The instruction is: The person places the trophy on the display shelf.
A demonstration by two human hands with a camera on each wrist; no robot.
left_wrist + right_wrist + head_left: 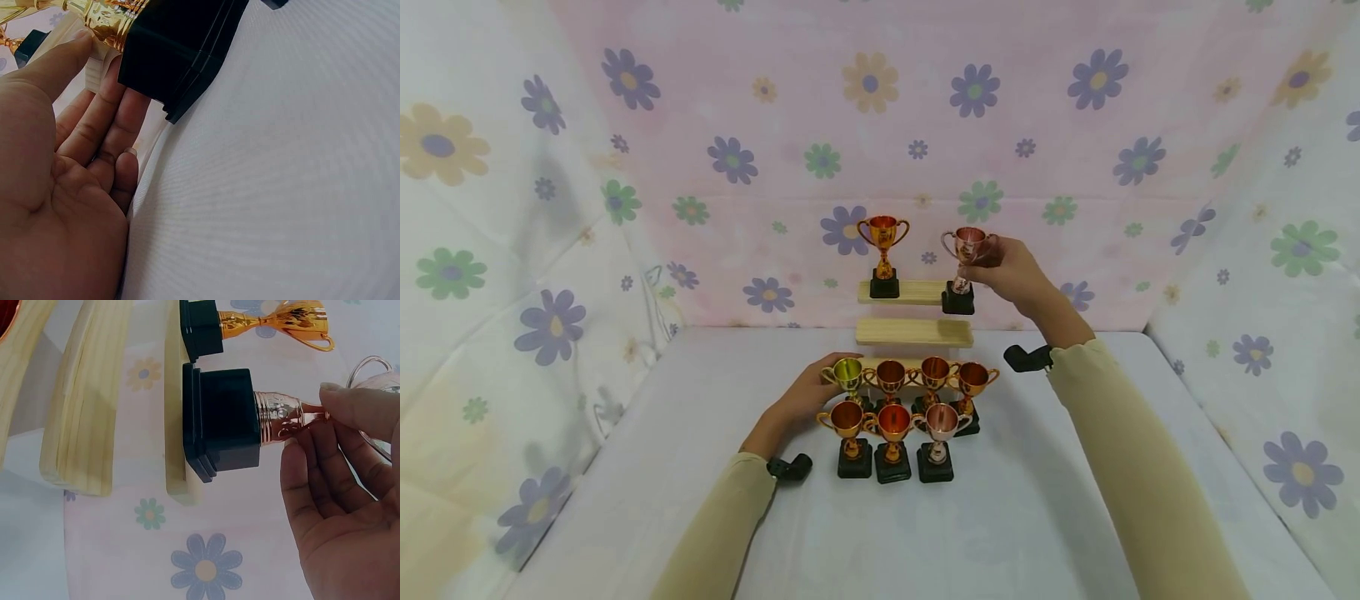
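My right hand pinches a rose-gold trophy cup by its stem, thumb on one side and fingers on the other. The trophy's black base is upright at the right end of the top wooden shelf; whether it bears weight there I cannot tell. A gold trophy stands on that shelf's left end. Lower down, my left hand holds the left end of the lowest wooden shelf between thumb and fingers, close beside a yellow-gold trophy. Other trophies partly hide its fingertips.
A middle wooden shelf lies between the top and lowest ones. Several gold and bronze trophies crowd around the lowest shelf. In front stand two gold trophies and a rose-gold one on the white table. Flowered cloth hangs behind.
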